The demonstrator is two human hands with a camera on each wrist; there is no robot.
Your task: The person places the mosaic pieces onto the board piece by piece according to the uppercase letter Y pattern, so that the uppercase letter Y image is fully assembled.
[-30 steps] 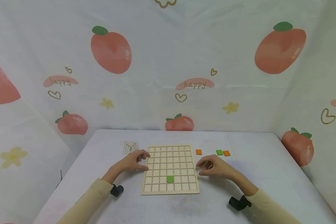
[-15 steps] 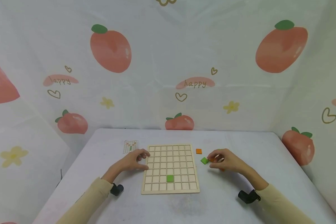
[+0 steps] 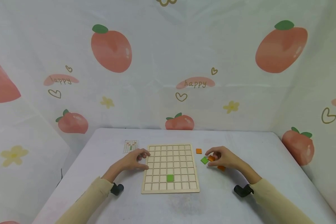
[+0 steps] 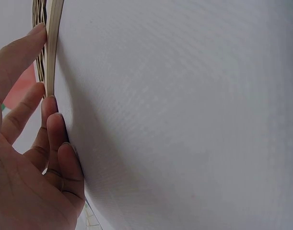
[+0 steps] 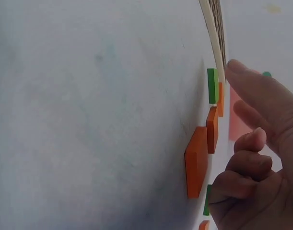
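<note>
Fruit-printed cloth [image 3: 156, 56] backs the counter [image 3: 168, 210], where the left hand [image 3: 133, 160], fingers spread, rests against the gridded board [image 3: 170, 165] and the right hand [image 3: 224, 156], thumb and forefinger parted, hangs empty by a green tile [image 3: 204, 160] and orange tiles [image 3: 211, 158] beside the board.

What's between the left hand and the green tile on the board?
Only bare squares of the board, which you see in the head view.
</note>
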